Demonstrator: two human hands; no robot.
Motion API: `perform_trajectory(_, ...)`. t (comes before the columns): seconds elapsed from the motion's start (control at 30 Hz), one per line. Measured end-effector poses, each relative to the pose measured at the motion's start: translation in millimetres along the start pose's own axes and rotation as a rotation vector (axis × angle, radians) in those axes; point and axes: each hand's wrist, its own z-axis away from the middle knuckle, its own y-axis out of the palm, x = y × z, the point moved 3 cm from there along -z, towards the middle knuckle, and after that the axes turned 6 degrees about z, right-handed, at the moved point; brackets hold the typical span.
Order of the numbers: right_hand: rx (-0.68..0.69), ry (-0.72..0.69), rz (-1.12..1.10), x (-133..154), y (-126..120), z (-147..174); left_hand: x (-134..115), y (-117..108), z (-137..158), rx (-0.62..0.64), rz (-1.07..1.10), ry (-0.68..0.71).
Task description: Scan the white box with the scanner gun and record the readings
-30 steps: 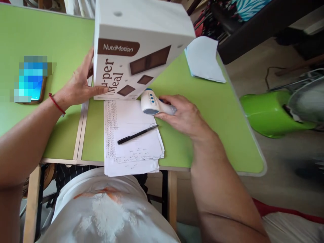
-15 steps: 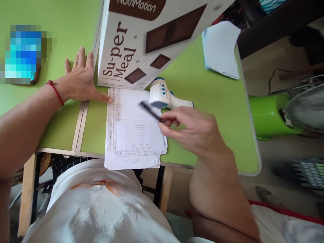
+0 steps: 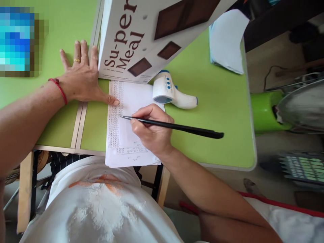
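A black pen (image 3: 187,127) is pinched in my right hand (image 3: 155,130), its tip pointing left at the columns of small handwriting on the stacked papers (image 3: 113,135). Whether the tip touches the sheet I cannot tell. My left hand (image 3: 82,76) lies flat with fingers spread, the thumb resting on the top left part of the sheets and the other fingers on the green table. Right beside those fingers stands a large white box (image 3: 121,57) printed "Su-per Meal". A white and blue infrared thermometer (image 3: 164,88) lies at the papers' upper right.
Folded white sheets (image 3: 226,40) lie at the green table's (image 3: 215,111) far right. A pixelated blue object (image 3: 16,42) is at the upper left. A seam crosses the table left of the papers. A green bin (image 3: 265,113) stands beyond the right edge.
My right hand has moved left onto the papers, and the pen now points left with its tip at the written columns. My left hand stays flat, its thumb slightly further onto the sheet.
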Motion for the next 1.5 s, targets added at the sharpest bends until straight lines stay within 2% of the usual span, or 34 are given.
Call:
perform_trajectory(0.1,0.016,-0.087,-0.005,0,-1,2,-6,0,3,-0.03,-0.017,-0.018)
perform_trajectory(0.3,0.053,-0.179,-0.037,1,-1,2,10,5,-2,-0.071,-0.019,0.119)
perform_trajectory(0.67,0.091,-0.167,0.013,2,2,1,12,5,-5,-0.037,-0.024,0.049)
perform_trajectory(0.93,0.1,-0.183,0.02,5,2,0,28,6,-8,-0.114,0.039,0.156)
perform_trajectory(1.17,0.077,-0.17,0.034,4,1,0,22,5,-8,-0.106,0.034,0.128)
perform_trajectory(1.33,0.067,-0.153,0.058,4,1,-1,16,5,-6,-0.053,0.045,0.099)
perform_trajectory(1.5,0.091,-0.161,0.031,3,2,-1,12,5,-4,-0.033,0.115,0.136)
